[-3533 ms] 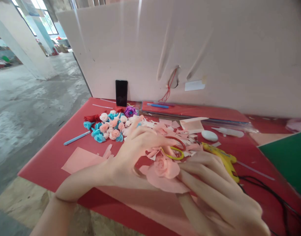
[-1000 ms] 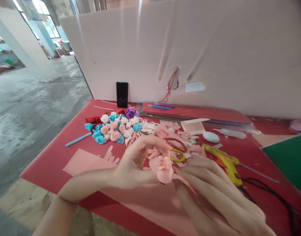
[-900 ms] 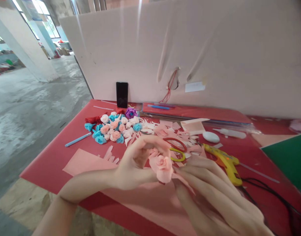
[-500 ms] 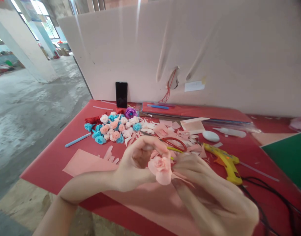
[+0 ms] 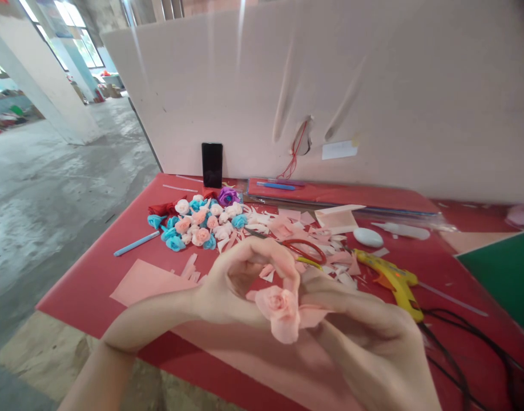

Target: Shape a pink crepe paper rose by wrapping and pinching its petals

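A pink paper rose (image 5: 282,311) with ruffled petals is pinched between the curled thumb and fingers of my left hand (image 5: 232,285). My right hand (image 5: 369,337) is closed on a pale pink paper piece (image 5: 312,315) that meets the rose's right side. Whether that piece is stuck to the flower I cannot tell. Just beyond my hands, scissors with red and yellow handles (image 5: 307,249) lie among pink and white paper scraps (image 5: 287,225). A large pink sheet (image 5: 253,348) lies beneath my hands on the red tabletop (image 5: 95,279).
To the right lies a yellow glue gun (image 5: 393,279) with a glue stick and black cord (image 5: 452,359). Pink, white and blue paper roses (image 5: 197,222) are heaped at the left, near a blue pen (image 5: 136,244). A phone (image 5: 212,165) leans on the white panel (image 5: 245,85).
The rose has dropped slightly in my left hand's grip. My right fingers have shifted lower, and the paper piece beside the rose now shows broader and flatter.
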The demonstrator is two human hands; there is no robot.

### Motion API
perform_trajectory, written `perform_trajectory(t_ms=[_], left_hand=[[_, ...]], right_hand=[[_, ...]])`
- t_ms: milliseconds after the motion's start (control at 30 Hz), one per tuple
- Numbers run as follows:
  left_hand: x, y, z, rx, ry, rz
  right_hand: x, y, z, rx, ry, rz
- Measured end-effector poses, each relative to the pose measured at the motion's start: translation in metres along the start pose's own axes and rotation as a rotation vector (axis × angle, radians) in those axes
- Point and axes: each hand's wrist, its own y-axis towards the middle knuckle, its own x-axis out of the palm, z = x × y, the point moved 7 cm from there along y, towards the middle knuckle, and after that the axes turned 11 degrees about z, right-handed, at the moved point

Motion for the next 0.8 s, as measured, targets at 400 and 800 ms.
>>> perform_trajectory(t_ms=[400,800], left_hand=[[0.003,0.000,0.000,0.104,0.065,0.067],[-0.003,0.003,-0.007,-0.165,-0.064,0.067]], right_hand=[[-0.005,-0.012,-0.028,-0.453,-0.385,0.148],[-0.006,-0.008,-0.025,-0.434,-0.420,0.154]])
